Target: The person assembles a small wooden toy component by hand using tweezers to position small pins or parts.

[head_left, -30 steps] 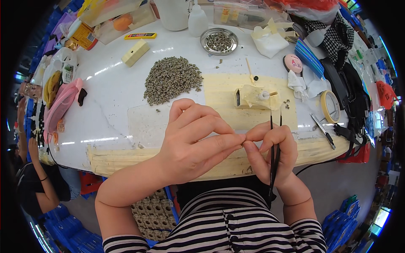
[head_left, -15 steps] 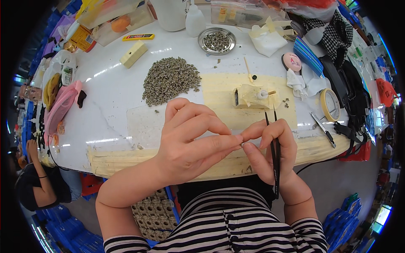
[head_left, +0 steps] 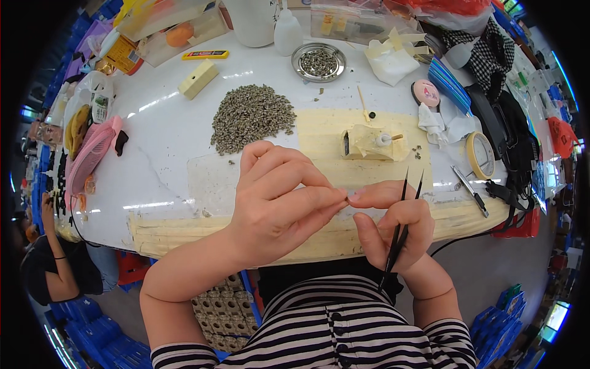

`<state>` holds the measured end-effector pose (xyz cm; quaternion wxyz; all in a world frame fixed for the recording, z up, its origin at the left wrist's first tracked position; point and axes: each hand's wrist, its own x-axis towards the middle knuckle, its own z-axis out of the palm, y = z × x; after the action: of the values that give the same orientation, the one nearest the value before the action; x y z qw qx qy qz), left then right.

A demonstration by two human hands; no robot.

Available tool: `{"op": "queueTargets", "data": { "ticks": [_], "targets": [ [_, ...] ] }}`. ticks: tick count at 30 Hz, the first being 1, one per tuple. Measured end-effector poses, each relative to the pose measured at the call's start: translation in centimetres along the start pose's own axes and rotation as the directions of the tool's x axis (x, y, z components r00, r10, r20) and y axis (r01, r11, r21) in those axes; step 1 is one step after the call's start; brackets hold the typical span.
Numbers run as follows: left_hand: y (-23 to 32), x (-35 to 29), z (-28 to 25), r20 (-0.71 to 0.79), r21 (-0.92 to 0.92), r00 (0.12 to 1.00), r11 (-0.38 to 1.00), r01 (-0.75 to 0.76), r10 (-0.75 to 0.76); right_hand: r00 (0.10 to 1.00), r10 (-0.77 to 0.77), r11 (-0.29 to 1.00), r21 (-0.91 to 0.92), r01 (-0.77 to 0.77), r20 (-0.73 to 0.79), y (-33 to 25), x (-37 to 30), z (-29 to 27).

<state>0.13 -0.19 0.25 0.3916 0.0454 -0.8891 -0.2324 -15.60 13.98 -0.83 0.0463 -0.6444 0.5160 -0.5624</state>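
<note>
Your left hand (head_left: 276, 197) has its fingertips pinched together; whether they grip a part cannot be told. Your right hand (head_left: 410, 222) holds black tweezers (head_left: 394, 251), its index fingertip at the left fingertips. The pile of small metallic parts (head_left: 253, 117) lies on the white table (head_left: 153, 154) beyond your left hand.

Wide fisheye view from the head; downward over the table (head_left: 153, 144); left hand (head_left: 268, 202) and right hand (head_left: 418, 222) near
</note>
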Motion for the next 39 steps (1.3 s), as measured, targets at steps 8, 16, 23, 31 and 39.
{"op": "queueTargets", "data": {
  "ticks": [8,16,23,31,39],
  "targets": [
    [0.1,0.0,-0.2,0.037,-0.027,0.998,0.998,-0.049,0.05,0.952,0.305,0.908,0.297,-0.297,0.018,0.0,-0.8,0.4],
    [0.2,-0.2,0.1,0.035,-0.004,0.998,0.999,-0.044,0.045,0.966,0.26,0.941,0.221,-0.256,0.013,0.3,-0.6,0.0],
    [0.2,-0.1,0.0,0.061,-0.042,0.998,0.999,-0.002,0.005,0.959,0.283,0.926,0.262,-0.272,-0.001,0.3,-0.6,0.1],
    [0.2,0.0,-0.1,0.056,-0.043,0.998,0.999,0.0,0.003,0.963,0.27,0.943,0.208,-0.261,-0.015,0.2,-0.7,0.1],
    [0.0,0.2,-0.2,0.045,-0.03,0.999,1.0,0.007,-0.006,0.982,0.035,0.963,-0.255,-0.083,-0.186,0.8,0.3,-2.7]
  ]
}}
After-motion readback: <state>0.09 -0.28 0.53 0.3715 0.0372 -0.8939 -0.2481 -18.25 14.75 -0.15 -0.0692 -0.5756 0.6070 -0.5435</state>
